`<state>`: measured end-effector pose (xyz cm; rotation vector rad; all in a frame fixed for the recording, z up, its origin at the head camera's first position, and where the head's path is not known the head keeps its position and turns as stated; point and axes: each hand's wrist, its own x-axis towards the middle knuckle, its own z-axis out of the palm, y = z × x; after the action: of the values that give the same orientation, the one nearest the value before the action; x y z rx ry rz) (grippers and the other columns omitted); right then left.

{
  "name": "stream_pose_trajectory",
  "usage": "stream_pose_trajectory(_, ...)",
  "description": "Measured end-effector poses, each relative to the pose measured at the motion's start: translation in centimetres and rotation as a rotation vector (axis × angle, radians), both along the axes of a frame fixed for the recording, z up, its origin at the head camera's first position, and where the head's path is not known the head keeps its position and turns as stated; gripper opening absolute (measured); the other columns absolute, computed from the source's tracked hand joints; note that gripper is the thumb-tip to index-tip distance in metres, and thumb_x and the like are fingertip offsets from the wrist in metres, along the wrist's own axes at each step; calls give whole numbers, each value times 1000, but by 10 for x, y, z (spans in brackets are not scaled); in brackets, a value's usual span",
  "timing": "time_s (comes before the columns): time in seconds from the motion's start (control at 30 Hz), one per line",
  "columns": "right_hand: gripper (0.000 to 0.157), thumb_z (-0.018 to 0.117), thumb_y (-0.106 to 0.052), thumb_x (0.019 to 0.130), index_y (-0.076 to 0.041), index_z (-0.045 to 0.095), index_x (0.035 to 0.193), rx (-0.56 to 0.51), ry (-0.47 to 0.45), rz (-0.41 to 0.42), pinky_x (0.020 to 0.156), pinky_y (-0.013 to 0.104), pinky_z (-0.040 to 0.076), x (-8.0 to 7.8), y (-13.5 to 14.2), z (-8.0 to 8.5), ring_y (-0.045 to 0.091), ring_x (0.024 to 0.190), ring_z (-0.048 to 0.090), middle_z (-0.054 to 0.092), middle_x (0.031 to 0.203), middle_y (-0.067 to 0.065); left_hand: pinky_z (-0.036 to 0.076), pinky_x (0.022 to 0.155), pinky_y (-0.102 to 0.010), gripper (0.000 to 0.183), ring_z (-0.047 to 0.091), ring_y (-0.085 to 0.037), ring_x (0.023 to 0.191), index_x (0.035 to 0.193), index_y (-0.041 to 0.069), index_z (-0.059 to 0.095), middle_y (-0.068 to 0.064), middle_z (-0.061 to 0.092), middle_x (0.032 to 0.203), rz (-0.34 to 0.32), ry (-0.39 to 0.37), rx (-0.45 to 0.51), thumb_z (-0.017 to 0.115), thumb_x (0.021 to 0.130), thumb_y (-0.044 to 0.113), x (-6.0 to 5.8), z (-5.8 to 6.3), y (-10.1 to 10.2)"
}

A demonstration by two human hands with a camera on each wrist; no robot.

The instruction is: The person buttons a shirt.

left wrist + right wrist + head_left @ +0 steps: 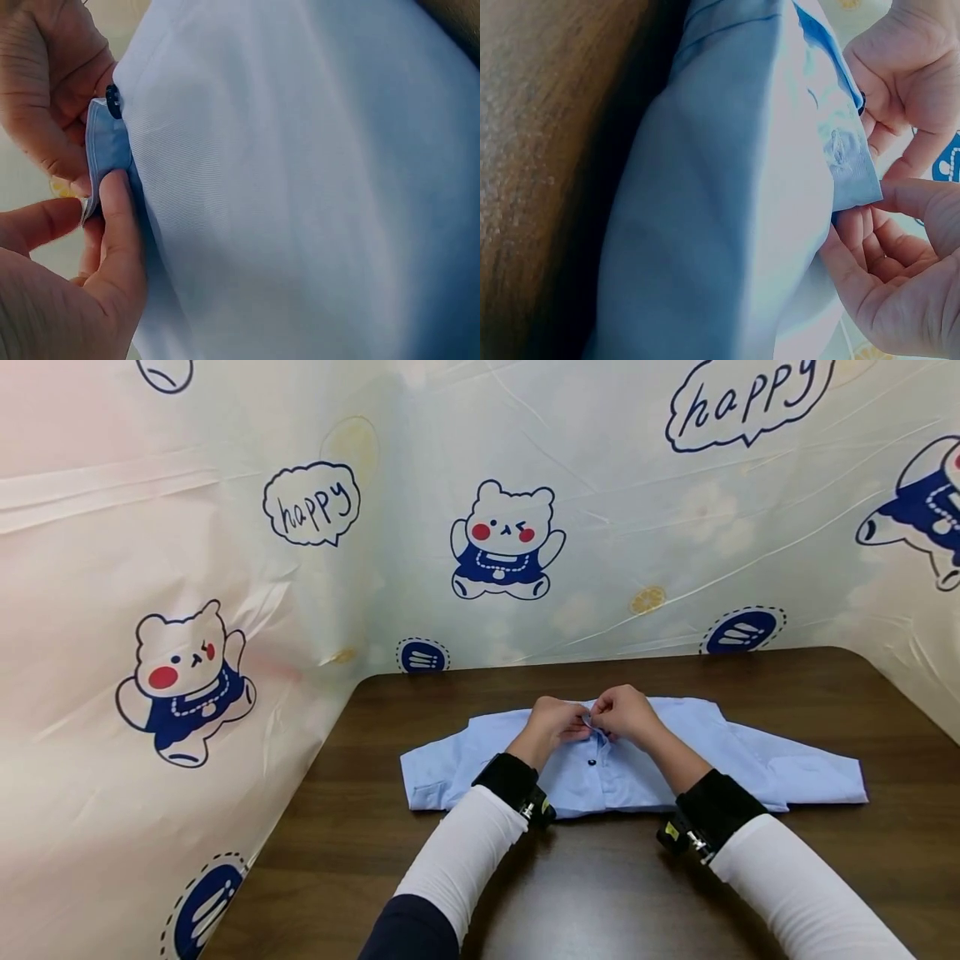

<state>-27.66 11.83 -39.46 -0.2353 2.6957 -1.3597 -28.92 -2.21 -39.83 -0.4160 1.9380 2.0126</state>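
A light blue shirt with short-looking sleeves lies spread on the table. At the middle of its top edge my left hand and right hand meet, both pinching the fabric. In the right wrist view, the right hand grips the corner of a band with a stitched buttonhole. The left hand has thumb and fingers at the band's edge in the left wrist view. A dark button shows beside that band. Another dark button sits lower on the shirt front.
The brown wooden table extends on all sides of the shirt. Behind and to the left hangs a pale curtain printed with bears and the word happy. Each wrist carries a black strap with a small camera.
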Motion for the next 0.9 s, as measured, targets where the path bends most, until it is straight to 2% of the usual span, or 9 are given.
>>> stream_pose_trajectory(0.1,7,67,-3,86,4,68,87,-10,0,0,54,29,53,0,0,-1,15,60,58,62,75,7,57,75,-34,16,61,-15,55,102,-8,64,-10,62,67,9,18,-58,67,87,-2,1,-1,2)
stream_pose_trajectory(0.27,6,65,-2,86,4,67,86,-27,1,7,54,29,53,2,1,-1,16,60,59,62,75,7,57,69,-29,12,57,-12,53,98,-9,68,-7,59,66,13,61,-113,62,88,-4,3,-3,6)
stream_pose_trajectory(0.57,11,62,-6,89,4,66,86,-44,-57,28,57,29,53,0,4,-1,16,63,59,61,75,8,54,63,-26,8,54,-12,56,94,-7,69,-8,60,81,10,78,-190,62,91,-4,4,-2,8)
stream_pose_trajectory(0.73,17,58,-6,91,7,65,83,-100,-146,16,58,29,54,-1,5,0,15,61,59,62,72,8,51,59,-23,7,54,-12,58,84,-2,67,-8,61,87,2,95,-223,63,88,-8,5,-3,8)
stream_pose_trajectory(0.9,20,52,-6,93,9,63,90,-198,-290,5,59,29,52,-1,5,4,15,62,56,57,71,7,56,64,-28,12,57,-15,66,82,-1,65,-6,58,90,-22,143,-259,67,82,-13,7,-2,8)
